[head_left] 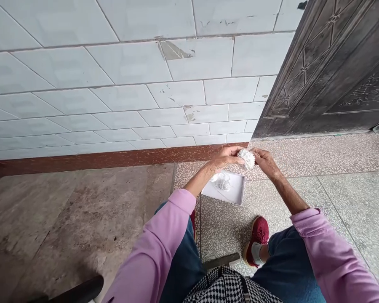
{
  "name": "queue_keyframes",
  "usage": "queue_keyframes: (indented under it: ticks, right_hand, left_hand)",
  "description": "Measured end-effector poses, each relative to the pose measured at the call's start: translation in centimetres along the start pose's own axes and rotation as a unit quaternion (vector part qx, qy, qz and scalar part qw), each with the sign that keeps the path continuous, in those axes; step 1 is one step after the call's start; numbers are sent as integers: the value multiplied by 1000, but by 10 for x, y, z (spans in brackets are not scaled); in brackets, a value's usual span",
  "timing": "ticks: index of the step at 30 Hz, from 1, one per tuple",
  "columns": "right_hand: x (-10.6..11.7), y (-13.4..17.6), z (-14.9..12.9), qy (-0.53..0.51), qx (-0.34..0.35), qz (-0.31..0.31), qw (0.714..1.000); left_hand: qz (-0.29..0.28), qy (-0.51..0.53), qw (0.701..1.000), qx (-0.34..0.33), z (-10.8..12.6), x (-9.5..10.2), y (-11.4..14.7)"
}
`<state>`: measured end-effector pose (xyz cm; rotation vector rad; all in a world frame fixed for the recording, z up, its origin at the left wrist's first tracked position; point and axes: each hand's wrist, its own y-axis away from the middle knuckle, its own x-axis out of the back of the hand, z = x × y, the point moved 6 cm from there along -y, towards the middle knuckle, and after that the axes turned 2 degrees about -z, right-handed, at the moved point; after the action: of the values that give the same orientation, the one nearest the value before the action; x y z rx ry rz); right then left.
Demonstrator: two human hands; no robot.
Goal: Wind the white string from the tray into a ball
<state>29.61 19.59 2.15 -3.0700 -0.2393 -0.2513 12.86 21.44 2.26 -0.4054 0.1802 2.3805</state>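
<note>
Between my two hands is a fluffy white yarn pom-pom [246, 159], held up in front of the wall's foot. My left hand [226, 158] grips its left side, with the thumb below and the fingers above. On the right side, the fingertips of my right hand [265, 162] are pinched together at the pom-pom's edge; whether they hold a strand or the pom-pom itself is too small to tell. Below my left hand, a shallow white box [236, 194] lies on the floor. Loose white yarn [222, 182] sits inside it, partly covered by my left wrist.
A white tiled wall [120, 84] with a brown base strip stands ahead. To the right is a dark panelled door [328, 71]. My red shoe [259, 235] rests on the speckled floor [290, 198]. A dark bar-like object [221, 261] lies between my legs.
</note>
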Motion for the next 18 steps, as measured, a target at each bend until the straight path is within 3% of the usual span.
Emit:
queue_keyframes:
  ticks: [4, 8, 18]
  right_hand:
    - [-26, 3, 21, -22, -44, -46, 998]
    - [-30, 2, 25, -6, -49, -33, 998]
    - [-38, 26, -14, 148, 43, -86, 984]
  left_hand:
    - [53, 66, 996, -9, -1, 12, -4]
    - [108, 100, 989, -9, -5, 15, -10]
    - [230, 7, 970, -78, 7, 24, -4]
